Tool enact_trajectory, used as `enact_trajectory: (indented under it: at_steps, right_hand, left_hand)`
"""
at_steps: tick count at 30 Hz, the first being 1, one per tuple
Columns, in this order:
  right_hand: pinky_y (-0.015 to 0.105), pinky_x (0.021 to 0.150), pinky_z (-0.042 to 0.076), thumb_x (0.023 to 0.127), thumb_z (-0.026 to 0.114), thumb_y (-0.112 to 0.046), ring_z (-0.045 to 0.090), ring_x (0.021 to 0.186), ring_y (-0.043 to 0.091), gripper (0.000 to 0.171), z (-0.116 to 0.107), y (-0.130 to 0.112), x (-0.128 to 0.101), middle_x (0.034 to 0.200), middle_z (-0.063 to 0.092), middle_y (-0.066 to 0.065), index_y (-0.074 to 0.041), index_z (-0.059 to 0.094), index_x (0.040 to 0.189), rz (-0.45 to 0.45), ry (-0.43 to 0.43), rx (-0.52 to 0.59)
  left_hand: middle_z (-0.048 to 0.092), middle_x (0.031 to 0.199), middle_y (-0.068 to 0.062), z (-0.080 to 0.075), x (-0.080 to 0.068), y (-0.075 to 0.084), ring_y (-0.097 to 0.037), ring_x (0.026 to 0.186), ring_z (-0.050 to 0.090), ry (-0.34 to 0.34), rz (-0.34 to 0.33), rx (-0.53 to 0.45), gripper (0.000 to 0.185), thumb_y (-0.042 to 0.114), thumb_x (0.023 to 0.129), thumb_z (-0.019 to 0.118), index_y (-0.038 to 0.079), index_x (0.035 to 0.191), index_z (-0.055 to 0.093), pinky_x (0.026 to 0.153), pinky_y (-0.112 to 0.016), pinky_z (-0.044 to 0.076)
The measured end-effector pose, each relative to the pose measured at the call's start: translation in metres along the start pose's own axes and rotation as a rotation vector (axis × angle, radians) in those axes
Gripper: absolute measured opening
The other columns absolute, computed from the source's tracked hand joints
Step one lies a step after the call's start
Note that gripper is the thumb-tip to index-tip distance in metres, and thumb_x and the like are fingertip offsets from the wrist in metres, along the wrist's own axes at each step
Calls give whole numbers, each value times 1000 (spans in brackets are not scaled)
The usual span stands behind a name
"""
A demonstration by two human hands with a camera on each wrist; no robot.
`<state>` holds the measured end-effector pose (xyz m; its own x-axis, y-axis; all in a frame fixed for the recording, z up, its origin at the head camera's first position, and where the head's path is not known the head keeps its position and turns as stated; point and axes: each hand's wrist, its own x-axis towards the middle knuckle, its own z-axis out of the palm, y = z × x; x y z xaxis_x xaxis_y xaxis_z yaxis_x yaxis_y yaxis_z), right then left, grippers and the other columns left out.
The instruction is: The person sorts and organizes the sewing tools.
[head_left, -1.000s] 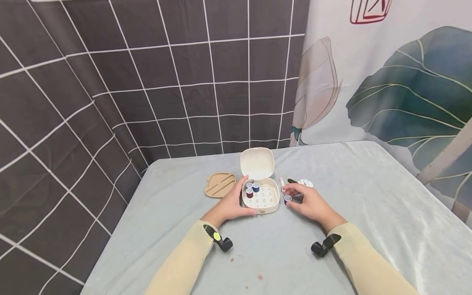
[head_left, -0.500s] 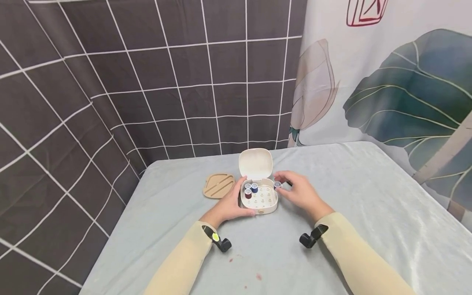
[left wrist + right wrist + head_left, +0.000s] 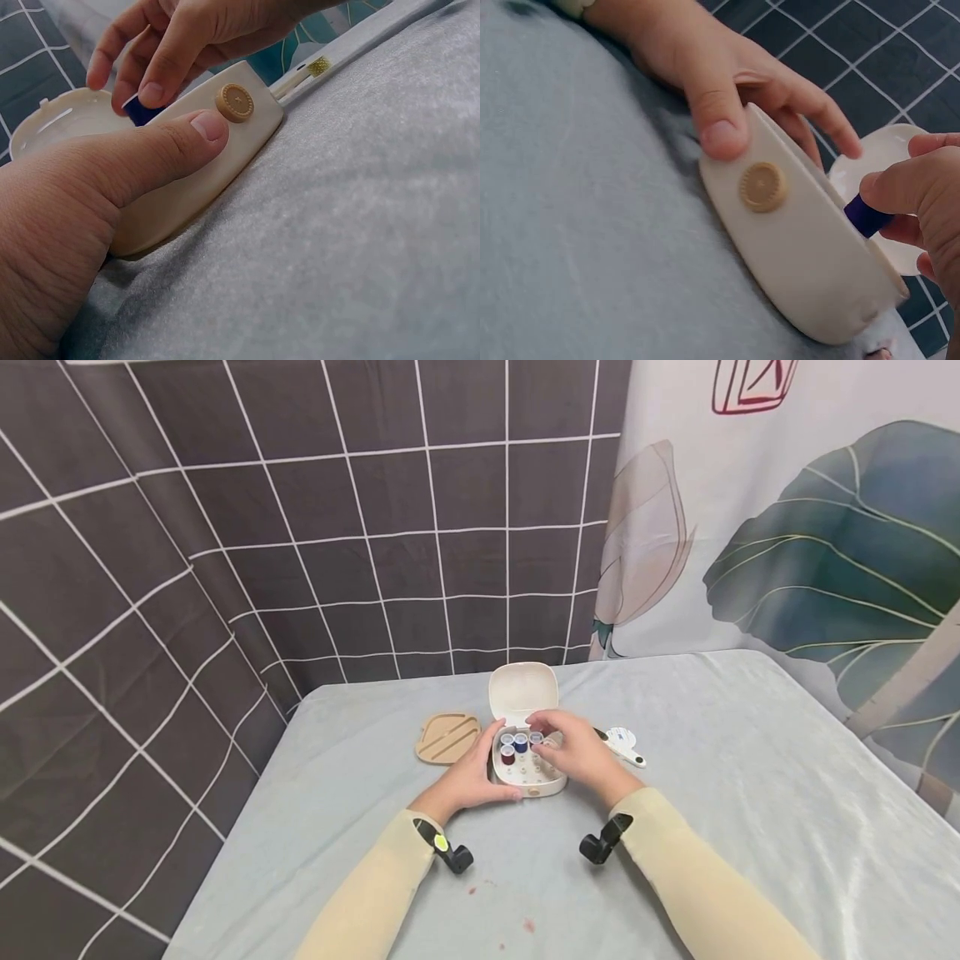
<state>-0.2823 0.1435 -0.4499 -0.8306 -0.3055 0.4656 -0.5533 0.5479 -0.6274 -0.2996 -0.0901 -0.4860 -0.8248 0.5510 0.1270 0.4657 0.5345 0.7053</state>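
Observation:
A small cream sewing box (image 3: 534, 791) stands on the cloth with its lid (image 3: 523, 687) tipped back. My left hand (image 3: 472, 777) grips its left side, thumb on the front wall beside the tan round button (image 3: 235, 103). Inside, at the back left, sit a dark red thread spool (image 3: 507, 755), a blue spool (image 3: 521, 743) and another spool (image 3: 507, 740) behind the red one. With thumb and fingers my right hand (image 3: 588, 758) pinches a dark blue thread spool (image 3: 866, 215) at the box's back row. Its lower end is hidden by the box wall. The hand covers the pegs at the right.
Left of the box lies a tan tray (image 3: 448, 737) with slanted grooves. To the right, past my right hand, are a white round disc (image 3: 621, 737), a white piece with a dark tip (image 3: 633, 758) and a black item (image 3: 601, 734). Grey-blue cloth (image 3: 360, 793) covers the table.
My right hand has carried the dark blue spool from the cloth right of the box leftward, over the rim to the pegs beside the blue spool. The left hand keeps its hold on the box.

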Motion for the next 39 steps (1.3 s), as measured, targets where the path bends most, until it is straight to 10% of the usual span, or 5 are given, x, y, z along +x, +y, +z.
enact_trajectory:
  at_steps: [39]
  right_hand:
    - [43,87,55,80,80,-3,67,94,22,31,25,-7,8,102,71,4,-11,70,108,58,-102,-199]
  left_hand:
    - [31,161,-14,1,0,-1,-26,146,35,7,17,21,121,48,73,89,21,163,12,117,-48,32]
